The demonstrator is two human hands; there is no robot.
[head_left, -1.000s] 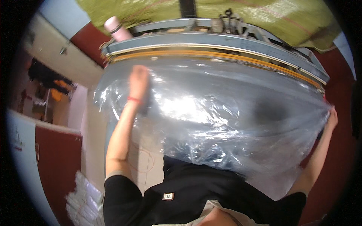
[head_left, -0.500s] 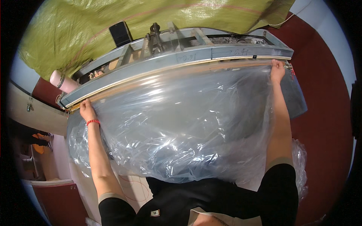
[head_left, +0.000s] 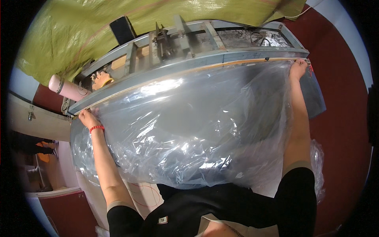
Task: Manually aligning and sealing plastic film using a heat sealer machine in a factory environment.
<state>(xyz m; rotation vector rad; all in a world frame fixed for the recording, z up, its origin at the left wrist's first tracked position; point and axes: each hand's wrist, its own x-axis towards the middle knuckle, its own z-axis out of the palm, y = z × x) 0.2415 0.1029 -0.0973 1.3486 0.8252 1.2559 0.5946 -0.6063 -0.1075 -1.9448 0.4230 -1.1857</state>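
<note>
A wide sheet of clear plastic film (head_left: pixel 185 122) is stretched between my hands, its far edge lying along a long grey metal bar (head_left: pixel 181 65) of a sealing machine. My left hand (head_left: pixel 87 118), with a red bead bracelet (head_left: pixel 96 128) at the wrist, is closed on the film's left corner at the bar's left end. At the right end, my right hand (head_left: pixel 298 69) pinches the other corner. Crumpled folds of the film hang toward my body over a dark grey surface (head_left: pixel 312 96).
Behind the bar, the metal frame holds a clamp-like part (head_left: pixel 162 39) and an orange-tan glove (head_left: pixel 102 80). A pink bottle (head_left: pixel 68 87) leans at its left end. A black phone-like slab (head_left: pixel 122 30) rests near a yellow-green tarp (head_left: pixel 158 14). Red flooring (head_left: pixel 343 130) lies to the right.
Both hands have shifted slightly outward, the left also a little nearer to me and the right a little farther. The film's far edge now lies closer against the bar.
</note>
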